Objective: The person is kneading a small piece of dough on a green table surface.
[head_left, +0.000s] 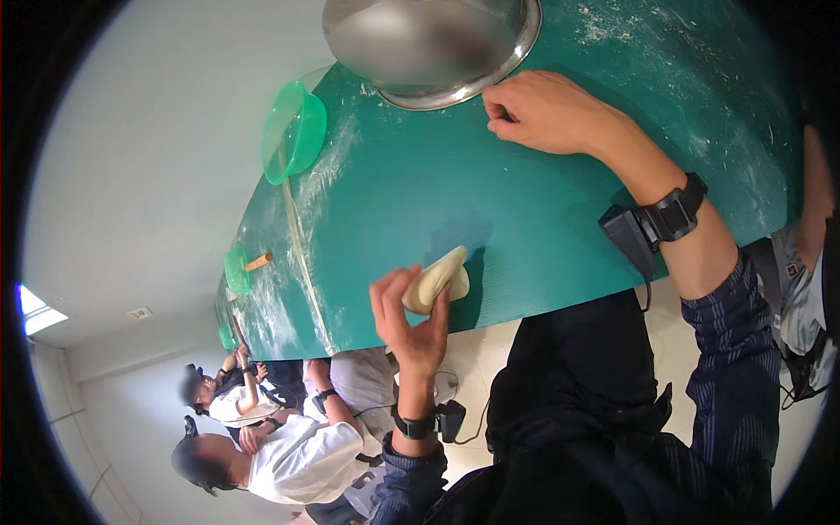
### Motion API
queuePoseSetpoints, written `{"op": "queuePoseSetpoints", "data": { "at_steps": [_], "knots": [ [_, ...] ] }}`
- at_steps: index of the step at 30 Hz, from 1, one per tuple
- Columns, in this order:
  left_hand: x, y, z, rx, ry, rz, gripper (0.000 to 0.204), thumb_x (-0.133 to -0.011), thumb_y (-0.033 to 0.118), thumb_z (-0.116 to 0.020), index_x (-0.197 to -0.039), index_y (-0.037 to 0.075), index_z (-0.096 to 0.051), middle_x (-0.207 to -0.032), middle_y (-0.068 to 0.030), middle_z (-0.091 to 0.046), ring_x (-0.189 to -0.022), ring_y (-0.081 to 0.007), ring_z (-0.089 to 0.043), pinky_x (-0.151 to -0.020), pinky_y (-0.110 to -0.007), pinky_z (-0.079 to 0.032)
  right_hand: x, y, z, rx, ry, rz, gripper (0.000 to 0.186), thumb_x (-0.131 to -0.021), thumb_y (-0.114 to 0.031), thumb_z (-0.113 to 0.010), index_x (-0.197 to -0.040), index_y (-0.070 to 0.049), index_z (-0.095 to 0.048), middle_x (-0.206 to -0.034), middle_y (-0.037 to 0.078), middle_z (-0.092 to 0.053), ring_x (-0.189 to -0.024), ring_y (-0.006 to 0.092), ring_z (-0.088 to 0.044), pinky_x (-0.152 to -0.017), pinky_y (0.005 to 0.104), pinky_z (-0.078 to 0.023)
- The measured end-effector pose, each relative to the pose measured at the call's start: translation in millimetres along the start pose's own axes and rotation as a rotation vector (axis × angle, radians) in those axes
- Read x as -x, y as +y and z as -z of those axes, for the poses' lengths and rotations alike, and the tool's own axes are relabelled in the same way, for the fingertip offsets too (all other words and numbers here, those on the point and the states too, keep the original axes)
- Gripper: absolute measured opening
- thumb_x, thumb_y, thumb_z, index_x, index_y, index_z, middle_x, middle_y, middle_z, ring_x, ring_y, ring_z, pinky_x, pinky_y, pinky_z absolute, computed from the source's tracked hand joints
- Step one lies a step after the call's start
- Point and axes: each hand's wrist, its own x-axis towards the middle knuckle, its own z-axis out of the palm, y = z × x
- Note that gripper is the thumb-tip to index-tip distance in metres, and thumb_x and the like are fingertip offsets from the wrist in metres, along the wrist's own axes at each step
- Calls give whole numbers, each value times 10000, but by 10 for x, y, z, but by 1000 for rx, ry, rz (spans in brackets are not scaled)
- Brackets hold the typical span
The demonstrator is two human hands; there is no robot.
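My left hand [409,325] grips a folded, pale-yellow piece of dough [435,282] between thumb and fingers, just above the near edge of the green table [385,210]. The dough looks thin and bent over on itself; whether anything lies inside it cannot be seen. Farther off, my right hand [547,112] is by the rim of a large metal bowl [420,52]. Its fingers are curled in toward the thumb, and I cannot make out whether they hold anything. The bowl's inside is blurred.
Flour marks the tabletop. A green plastic basin [297,131] stands at the far left edge, and a smaller green bowl [236,269] with a wooden handle [259,262] lies beyond. Two people in white shirts [297,464] are at the left; another person's arm [815,188] shows at right.
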Motion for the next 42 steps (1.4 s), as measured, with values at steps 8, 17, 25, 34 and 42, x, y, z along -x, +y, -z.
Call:
{"op": "queuePoseSetpoints", "data": {
  "at_steps": [8,17,25,34,42],
  "knots": [
    [462,-276,350,-214,-63,72,424,-866,6,-835,-1283,51,-769,-1251,-197,-666,-1110,-339,-667,-970,-462,-558,-6,-27,4,-2,-51,-28,241,-980,-263,-692,-895,-39,-663,-783,128,-692,-775,340,-680,-760,489,-521],
    [533,-371,224,-72,-154,-12,432,-931,101,-688,-1355,22,-700,-1449,-266,-658,-1375,-491,-622,-1151,-545,-510,0,-86,9,31,-37,-24,259,-978,-264,-718,-878,-35,-650,-800,136,-705,-795,351,-695,-765,493,-527],
    [305,-484,208,49,-375,-55,555,-897,306,-673,-1388,47,-701,-1537,-260,-619,-1492,-533,-506,-1241,-663,-353,18,-73,-37,104,-36,-22,280,-978,-270,-704,-893,-5,-678,-831,185,-731,-816,403,-746,-765,530,-587],
    [-173,-543,-100,-22,-473,-113,782,-1028,583,-515,-1568,20,-557,-1666,-289,-467,-1587,-530,-358,-1277,-636,-276,67,-161,-104,147,32,-75,220,-973,-233,-739,-939,-40,-641,-922,139,-711,-949,366,-708,-914,496,-533],
    [-481,-452,-282,-112,-492,-125,970,-1000,658,-492,-1686,-13,-347,-1727,-310,-347,-1606,-518,-310,-1296,-623,-224,51,-155,-140,267,106,34,212,-945,-204,-719,-1028,-9,-714,-922,176,-754,-918,364,-770,-840,496,-606]
  ]
}}
